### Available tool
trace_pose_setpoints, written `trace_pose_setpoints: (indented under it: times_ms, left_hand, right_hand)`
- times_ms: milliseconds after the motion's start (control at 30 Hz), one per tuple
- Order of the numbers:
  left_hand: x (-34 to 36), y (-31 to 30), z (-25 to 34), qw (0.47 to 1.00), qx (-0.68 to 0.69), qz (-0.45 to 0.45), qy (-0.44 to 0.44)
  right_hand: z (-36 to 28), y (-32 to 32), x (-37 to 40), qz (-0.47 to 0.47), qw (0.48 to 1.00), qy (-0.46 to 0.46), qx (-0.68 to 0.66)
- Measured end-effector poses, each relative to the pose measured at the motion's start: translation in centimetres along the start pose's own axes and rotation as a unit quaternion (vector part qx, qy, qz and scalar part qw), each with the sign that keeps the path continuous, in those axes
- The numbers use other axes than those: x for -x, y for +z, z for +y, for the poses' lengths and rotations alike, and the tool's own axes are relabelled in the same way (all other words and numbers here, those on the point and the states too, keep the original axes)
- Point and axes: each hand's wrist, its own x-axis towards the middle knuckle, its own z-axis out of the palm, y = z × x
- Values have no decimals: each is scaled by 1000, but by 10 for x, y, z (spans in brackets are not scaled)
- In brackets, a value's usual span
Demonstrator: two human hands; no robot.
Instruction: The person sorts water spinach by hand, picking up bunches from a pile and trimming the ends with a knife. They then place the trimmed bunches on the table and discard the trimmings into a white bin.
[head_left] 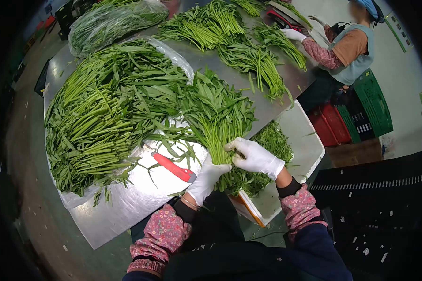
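Note:
My left hand [208,178], in a white glove, is wrapped round the lower stems of a bunch of water spinach [216,112]. The leafy tops point away from me over the metal table. On the other side of the stems, my right hand [256,157], also gloved, has its thumb and fingers closed on stems at the bunch's edge. A large heap of water spinach [112,112] lies on a plastic sheet to the left. Beside my left hand, a red tool handle [174,167] rests on the table; no blade shows.
A white bin [309,140] holding green trimmings [272,143] stands below the table's right edge. More bunches [255,61] and a bagged heap [115,23] lie farther back. A co-worker [349,47] stands at right near green [373,103] and red crates [328,124].

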Motion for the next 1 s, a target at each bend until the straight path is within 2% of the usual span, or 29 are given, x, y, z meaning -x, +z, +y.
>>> trace_pose_setpoints:
  times_ms: [100,233,300,367,433,467,533,567,600,700,733,767,800,833,900,933,967,1000]
  left_hand:
    - [3,5,6,1000,23,-6,12]
    - [-2,1,-2,999,-31,6,21]
    - [-1,1,-1,999,-20,22,32]
    - [-3,-2,-3,1000,-2,16,-16]
    - [-4,-3,-5,999,-6,17,-37]
    - [-4,-3,-5,999,-20,21,-34]
    - [-2,-3,-3,998,-28,33,-35]
    - [0,-1,0,998,-22,41,-37]
    - [1,1,3,998,-16,47,-38]
    - [-3,7,-7,981,-138,56,124]
    - [-3,10,-4,963,-199,70,168]
    - [4,20,13,931,-295,90,196]
    - [12,30,29,889,-387,108,221]
    - [20,37,41,817,-518,147,209]
    - [22,35,34,735,-636,140,190]
    - [25,31,28,688,-691,136,178]
    - [20,18,8,638,-746,122,145]
    - [22,18,9,630,-758,115,122]
  right_hand:
    - [-21,-7,2,5,999,32,-25]
    - [-1,27,-4,92,989,-73,87]
    - [-4,40,-5,156,974,-95,135]
    - [8,48,-7,251,952,-102,141]
    - [20,37,-10,358,930,68,43]
    - [20,22,-9,402,903,148,4]
    - [49,-7,12,548,820,164,11]
    - [72,-16,31,583,768,218,153]
    - [88,-21,41,603,694,266,291]
    - [73,-1,66,485,793,225,293]
    - [44,6,66,375,864,309,-133]
    - [3,14,60,312,828,262,-386]
    - [-5,24,43,268,599,315,-686]
    - [-23,37,38,241,650,254,-675]
    - [-59,63,29,200,730,119,-643]
    - [-63,77,16,231,665,106,-702]
    - [-56,98,10,225,615,152,-740]
    - [-46,115,4,216,564,194,-773]
